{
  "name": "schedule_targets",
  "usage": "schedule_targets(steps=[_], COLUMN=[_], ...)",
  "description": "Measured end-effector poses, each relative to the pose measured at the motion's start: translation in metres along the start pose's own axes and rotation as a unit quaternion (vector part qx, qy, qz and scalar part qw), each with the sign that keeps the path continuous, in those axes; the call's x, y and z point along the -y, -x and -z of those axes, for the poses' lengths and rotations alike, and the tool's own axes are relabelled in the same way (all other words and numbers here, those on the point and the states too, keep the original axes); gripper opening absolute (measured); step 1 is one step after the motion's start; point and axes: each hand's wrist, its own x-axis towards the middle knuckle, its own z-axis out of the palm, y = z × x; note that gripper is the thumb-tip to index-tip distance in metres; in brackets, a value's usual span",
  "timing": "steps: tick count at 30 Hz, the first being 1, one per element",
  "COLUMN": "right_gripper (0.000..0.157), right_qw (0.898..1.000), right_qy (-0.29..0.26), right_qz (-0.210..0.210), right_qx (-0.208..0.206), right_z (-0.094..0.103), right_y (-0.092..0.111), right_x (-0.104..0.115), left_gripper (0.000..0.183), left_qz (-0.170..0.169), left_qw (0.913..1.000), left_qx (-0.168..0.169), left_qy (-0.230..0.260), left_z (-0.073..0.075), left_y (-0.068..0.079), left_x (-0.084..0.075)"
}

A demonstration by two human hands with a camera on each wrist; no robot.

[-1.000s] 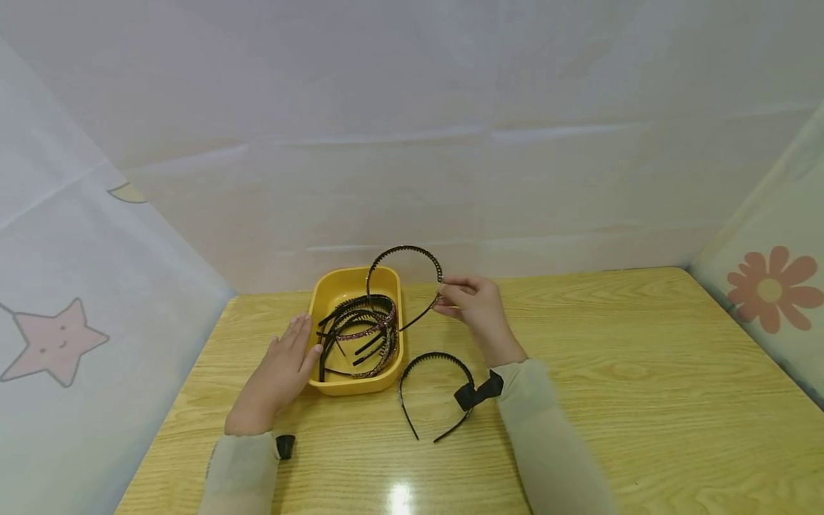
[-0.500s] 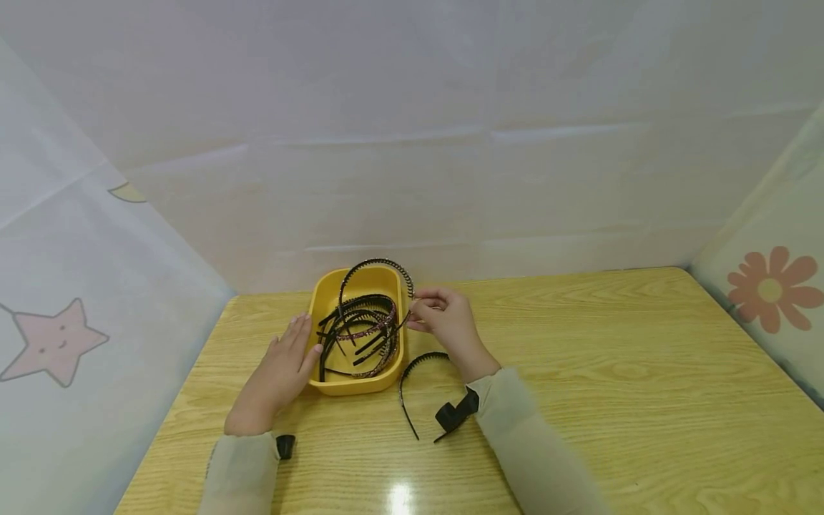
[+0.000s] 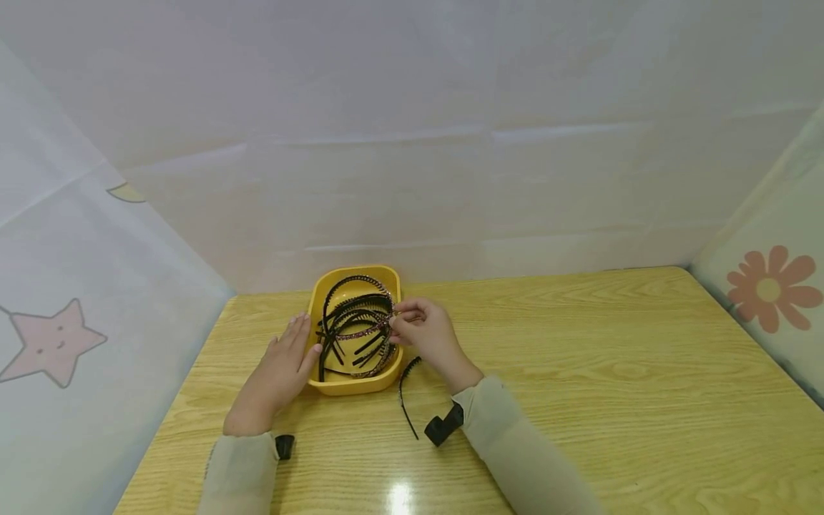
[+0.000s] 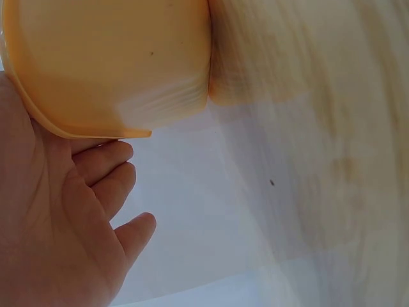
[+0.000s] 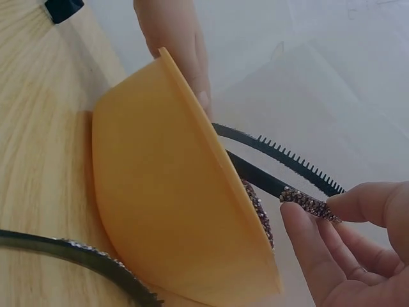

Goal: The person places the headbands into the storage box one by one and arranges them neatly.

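My right hand [image 3: 428,336] pinches a black toothed headband [image 3: 352,280] by its glittery side, at the right rim of a yellow bin [image 3: 350,388]. In the right wrist view the held headband [image 5: 307,201] slants down past the rim, fingertips on its sparkly part. Several other headbands [image 3: 363,332], black with glitter, lie tangled inside the bin. Along the bin's left rim rests my left hand [image 3: 277,372], its fingers extended. The left wrist view shows that hand [image 4: 70,204] against the outside of the bin wall [image 4: 115,64].
On the wood-grain table [image 3: 611,386] another black headband [image 3: 407,400] lies in front of the bin, partly hidden by the right wrist. A pale cloth backdrop [image 3: 450,179] stands behind the table and at both sides.
The right hand has moved left and slightly down, bringing the pinched headband from beside the bin to over and into it. The left hand has stayed in place.
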Motion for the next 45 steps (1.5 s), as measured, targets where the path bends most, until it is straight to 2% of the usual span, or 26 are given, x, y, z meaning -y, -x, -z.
schedule_targets(steps=[7,17,27,32,38,45], right_gripper=[0.023,0.024,0.019,0.021,0.012,0.014], right_qw=[0.999,0.996,0.993,0.987,0.972,0.963], right_qy=[0.045,0.087,0.119,0.157,0.227,0.264], right_qz=[-0.001,0.002,0.008,0.029,0.06,0.056], right_qx=[0.005,0.029,0.019,0.012,-0.004,0.01], right_z=[-0.008,-0.017,-0.018,-0.015,-0.007,0.007], right_y=[0.004,0.007,0.011,0.013,0.012,0.01], right_x=[-0.002,-0.006,-0.004,-0.001,0.008,0.018], left_gripper=[0.067,0.067,0.067,0.066,0.066,0.067], left_qz=[-0.001,-0.001,-0.001,-0.006,-0.004,-0.005], left_qw=[1.0,1.0,1.0,1.0,1.0,1.0], left_qx=[-0.001,-0.006,-0.005,-0.006,-0.002,-0.003], left_qy=[0.0,0.003,-0.004,-0.005,-0.003,-0.002], left_z=[0.0,-0.001,-0.003,-0.003,-0.002,-0.002], left_y=[0.0,-0.001,-0.002,-0.003,-0.002,-0.001], left_x=[0.0,0.002,0.004,0.004,0.003,0.003])
